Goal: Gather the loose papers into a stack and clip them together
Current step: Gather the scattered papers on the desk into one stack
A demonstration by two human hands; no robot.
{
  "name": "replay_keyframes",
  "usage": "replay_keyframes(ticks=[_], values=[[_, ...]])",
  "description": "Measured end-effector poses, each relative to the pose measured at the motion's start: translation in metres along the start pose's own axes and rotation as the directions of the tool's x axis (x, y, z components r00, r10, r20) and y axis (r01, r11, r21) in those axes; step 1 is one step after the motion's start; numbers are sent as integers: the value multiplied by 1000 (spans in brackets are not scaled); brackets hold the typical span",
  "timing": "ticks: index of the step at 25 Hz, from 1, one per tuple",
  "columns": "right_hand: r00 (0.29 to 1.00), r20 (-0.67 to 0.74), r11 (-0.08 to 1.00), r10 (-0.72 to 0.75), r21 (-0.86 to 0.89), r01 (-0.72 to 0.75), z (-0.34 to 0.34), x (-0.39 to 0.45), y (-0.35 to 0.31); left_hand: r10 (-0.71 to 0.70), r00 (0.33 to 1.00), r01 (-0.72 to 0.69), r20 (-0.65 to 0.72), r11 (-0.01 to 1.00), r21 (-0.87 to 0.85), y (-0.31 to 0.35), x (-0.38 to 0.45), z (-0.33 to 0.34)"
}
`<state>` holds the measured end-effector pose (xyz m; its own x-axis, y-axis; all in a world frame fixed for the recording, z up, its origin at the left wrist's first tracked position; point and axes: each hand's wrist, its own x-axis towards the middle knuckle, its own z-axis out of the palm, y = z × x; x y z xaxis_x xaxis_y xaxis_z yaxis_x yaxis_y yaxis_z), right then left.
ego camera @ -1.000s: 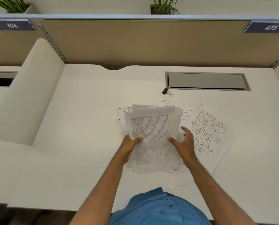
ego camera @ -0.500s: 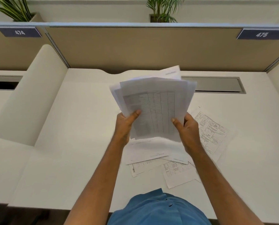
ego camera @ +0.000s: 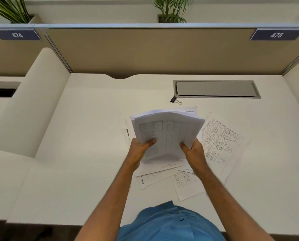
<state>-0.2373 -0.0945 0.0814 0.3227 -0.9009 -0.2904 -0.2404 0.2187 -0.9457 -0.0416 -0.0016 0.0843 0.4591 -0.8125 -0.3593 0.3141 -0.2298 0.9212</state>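
I grip the stack (ego camera: 166,134) at its near edge with both hands, left hand (ego camera: 140,151) and right hand (ego camera: 194,153), above loose sheets (ego camera: 221,141) on the counter (ego camera: 93,136); the clip (ego camera: 175,100) lies far, slightly right, nearer my right hand.

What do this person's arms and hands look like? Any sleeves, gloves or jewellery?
Both forearms are bare. The left hand and right hand wear no gloves, and no watch or rings show. The only clothing visible is a bright blue buttoned shirt on the torso.
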Motion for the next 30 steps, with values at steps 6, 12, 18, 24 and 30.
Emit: replay_keyframes(ticks=[6,12,18,24,30], values=[[997,-42,993,-67,-105,63,-5,12,1,-48,994,45,-99,999,-30,-2,9,-8],[988,-140,925,67,-363,-114,1,28,54,-176,895,291,-410,927,238,-50,32,-25],[926,-351,832,141,-465,-303,-23,39,81,-190,865,343,-464,899,271,-53,38,-28],[941,-248,928,231,-234,-290,-24,46,86,-221,855,343,-469,919,193,-50,42,-29],[965,-88,947,246,-190,-259,-10,44,80,-226,933,296,-281,925,240,-47,40,-21]])
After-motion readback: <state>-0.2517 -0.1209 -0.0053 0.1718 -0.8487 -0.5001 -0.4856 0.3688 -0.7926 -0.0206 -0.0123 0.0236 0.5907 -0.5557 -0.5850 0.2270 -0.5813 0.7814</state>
